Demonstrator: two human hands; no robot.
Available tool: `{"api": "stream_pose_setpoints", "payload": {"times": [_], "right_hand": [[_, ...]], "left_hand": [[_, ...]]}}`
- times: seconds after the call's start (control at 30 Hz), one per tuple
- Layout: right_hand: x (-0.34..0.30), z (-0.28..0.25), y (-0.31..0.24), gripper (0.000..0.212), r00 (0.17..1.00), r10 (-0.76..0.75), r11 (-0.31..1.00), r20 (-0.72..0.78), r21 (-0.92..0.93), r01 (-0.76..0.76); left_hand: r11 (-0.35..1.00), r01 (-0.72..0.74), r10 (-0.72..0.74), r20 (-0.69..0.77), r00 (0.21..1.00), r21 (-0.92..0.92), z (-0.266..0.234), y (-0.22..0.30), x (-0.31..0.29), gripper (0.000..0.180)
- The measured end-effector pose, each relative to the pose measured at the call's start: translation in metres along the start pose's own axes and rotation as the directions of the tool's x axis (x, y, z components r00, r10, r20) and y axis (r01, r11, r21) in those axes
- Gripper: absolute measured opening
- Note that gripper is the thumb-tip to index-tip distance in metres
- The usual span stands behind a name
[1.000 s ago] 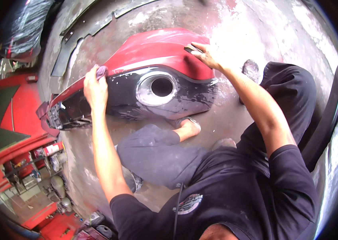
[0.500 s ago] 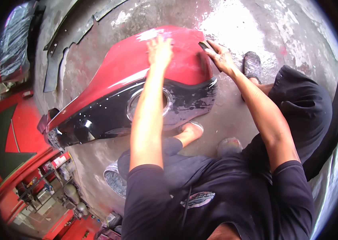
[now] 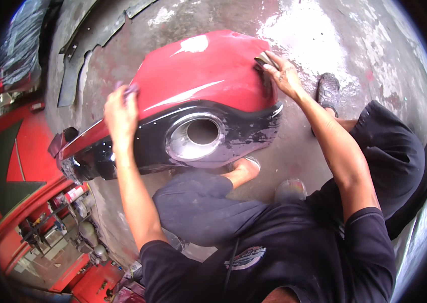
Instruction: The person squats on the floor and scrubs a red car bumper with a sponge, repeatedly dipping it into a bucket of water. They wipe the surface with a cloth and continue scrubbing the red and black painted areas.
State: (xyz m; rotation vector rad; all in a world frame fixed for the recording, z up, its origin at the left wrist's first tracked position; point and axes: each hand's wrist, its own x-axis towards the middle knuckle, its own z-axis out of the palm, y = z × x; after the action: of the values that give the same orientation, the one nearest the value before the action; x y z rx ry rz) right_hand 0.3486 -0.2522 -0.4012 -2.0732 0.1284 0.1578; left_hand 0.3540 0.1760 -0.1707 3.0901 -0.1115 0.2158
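Note:
A red and black car bumper (image 3: 198,70) lies across the floor in front of me, with a round metal-rimmed opening (image 3: 178,144) in its black lower part. At the left stretch of its red upper face is my left hand (image 3: 121,115), fingers closed round a small purplish pad (image 3: 131,90), of which only the edge shows. My right hand (image 3: 286,77) is at the bumper's right end, its fingers and thumb gripping a small dark block (image 3: 264,60) with a pale side against the red edge.
My feet, a dark shoe (image 3: 327,92) and a sandal (image 3: 247,167), stand close to the bumper. Wet concrete floor (image 3: 304,35) shines beyond its right end. A long dark trim piece (image 3: 72,70) lies at far left. A red car (image 3: 27,151) and a cluttered shelf (image 3: 47,222) stand left.
My left hand has swept left and nearer, from the middle of the red face to its left part. The right hand stays at the right end with the block. The bumper appears slightly shifted right.

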Motion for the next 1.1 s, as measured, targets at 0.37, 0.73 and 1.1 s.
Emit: {"api": "stream_pose_setpoints", "payload": {"times": [0.37,0.73,1.1], "right_hand": [[0.004,0.063,-0.062,0.055,0.933,-0.354,0.881,0.066,-0.31,0.357],[0.045,0.029,-0.008,0.05,0.97,-0.214,0.933,0.112,-0.271,0.237],[0.008,0.144,-0.246,0.031,0.791,-0.529,0.843,0.307,0.08,0.532]], "left_hand": [[0.943,0.316,-0.29,0.209,0.934,-0.108,-0.013,-0.04,0.028,0.067],[0.547,0.617,-0.171,0.646,0.744,-0.566,0.04,-0.056,0.097,0.043],[0.457,0.685,-0.232,0.668,0.707,-0.567,0.056,-0.054,0.104,0.037]]}}
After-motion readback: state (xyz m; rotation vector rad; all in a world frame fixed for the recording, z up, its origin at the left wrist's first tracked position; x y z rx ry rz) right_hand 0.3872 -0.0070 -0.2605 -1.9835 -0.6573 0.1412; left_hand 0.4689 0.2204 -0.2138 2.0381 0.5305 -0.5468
